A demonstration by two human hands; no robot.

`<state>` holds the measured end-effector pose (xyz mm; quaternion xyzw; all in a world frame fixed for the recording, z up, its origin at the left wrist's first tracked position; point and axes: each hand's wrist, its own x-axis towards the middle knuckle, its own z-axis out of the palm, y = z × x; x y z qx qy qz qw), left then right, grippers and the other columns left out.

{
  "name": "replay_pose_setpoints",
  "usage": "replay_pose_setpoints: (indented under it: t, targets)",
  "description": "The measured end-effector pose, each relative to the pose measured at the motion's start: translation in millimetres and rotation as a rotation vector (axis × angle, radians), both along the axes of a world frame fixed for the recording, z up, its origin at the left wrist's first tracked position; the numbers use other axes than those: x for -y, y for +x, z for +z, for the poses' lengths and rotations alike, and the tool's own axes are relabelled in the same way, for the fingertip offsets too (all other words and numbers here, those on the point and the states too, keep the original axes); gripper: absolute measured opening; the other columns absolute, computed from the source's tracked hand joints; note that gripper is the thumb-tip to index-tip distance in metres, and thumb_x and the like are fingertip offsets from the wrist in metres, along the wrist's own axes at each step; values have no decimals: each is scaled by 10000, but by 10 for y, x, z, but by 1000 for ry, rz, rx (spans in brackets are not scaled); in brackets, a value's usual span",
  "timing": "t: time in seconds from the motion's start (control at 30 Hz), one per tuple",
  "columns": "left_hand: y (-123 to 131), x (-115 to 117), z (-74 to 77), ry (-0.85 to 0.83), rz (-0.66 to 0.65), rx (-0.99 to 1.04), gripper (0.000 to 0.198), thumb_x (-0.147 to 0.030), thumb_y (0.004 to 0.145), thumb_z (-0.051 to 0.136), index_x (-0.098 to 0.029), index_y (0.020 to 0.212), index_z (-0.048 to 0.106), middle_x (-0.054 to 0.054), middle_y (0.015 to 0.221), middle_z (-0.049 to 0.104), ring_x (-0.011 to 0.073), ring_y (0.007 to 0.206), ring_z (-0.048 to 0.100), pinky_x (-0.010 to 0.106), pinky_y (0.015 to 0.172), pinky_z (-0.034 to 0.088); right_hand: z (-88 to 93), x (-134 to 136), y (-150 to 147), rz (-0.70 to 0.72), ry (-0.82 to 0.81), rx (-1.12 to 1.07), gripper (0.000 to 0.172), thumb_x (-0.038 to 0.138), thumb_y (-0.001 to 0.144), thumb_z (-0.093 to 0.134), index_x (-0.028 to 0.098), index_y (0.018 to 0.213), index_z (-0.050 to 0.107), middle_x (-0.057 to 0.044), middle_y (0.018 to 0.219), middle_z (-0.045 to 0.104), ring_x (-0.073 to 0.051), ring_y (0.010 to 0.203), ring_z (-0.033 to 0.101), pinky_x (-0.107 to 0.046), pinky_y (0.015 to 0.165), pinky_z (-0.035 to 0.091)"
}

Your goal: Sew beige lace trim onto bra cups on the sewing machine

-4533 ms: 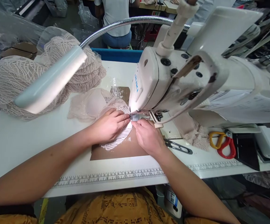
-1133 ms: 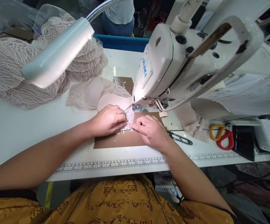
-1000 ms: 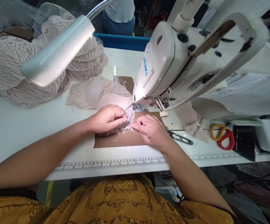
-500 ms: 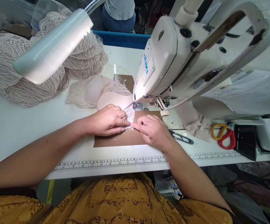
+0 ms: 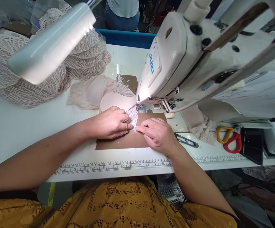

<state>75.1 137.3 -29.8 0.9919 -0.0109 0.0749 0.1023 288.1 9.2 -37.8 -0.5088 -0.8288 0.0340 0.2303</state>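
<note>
A piece of white lace [image 5: 133,116] lies on the brown plate [image 5: 118,144] in front of the needle of a white sewing machine [image 5: 175,66]. My left hand [image 5: 110,123] rests on the lace with its fingers closed, pinching the lace's left edge. Fingers curled, my right hand [image 5: 157,133] presses the lace's near right corner with its fingertips. Behind the hands a beige padded cup [image 5: 113,99] with lace trim lies on the table.
A heap of beige lace garments [image 5: 33,69] fills the back left under a gooseneck lamp [image 5: 49,44]. Thread snips [image 5: 187,141], red and yellow scissors [image 5: 229,141] and more lace fabric [image 5: 199,126] lie right of the needle. Another person sits behind the white table [image 5: 21,126].
Both hands have drawn back toward me from the needle, with the lace gathered smaller between them. The view has tilted down and closer to the machine head.
</note>
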Motion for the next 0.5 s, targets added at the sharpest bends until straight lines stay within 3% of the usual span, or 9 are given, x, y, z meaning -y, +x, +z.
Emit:
replay_pose_setpoints:
  t: [0.37,0.5]
  targets:
    - [-1,0,8,-5,5,-2,324,-322,1002,419,-217,1141,692,79,889,634,198,802,524,351,733,374,-1,1,-25,9,-20,77,314,44,810,541,196,1024,713,-15,807,640,-159,741,470,-291,663,326]
    - [23,-3,23,-90,45,36,317,-308,1001,426,-173,1118,689,107,1010,655,196,865,567,332,777,435,-24,6,-43,6,-13,116,272,69,841,530,188,1013,704,-26,815,640,-170,760,463,-295,675,326]
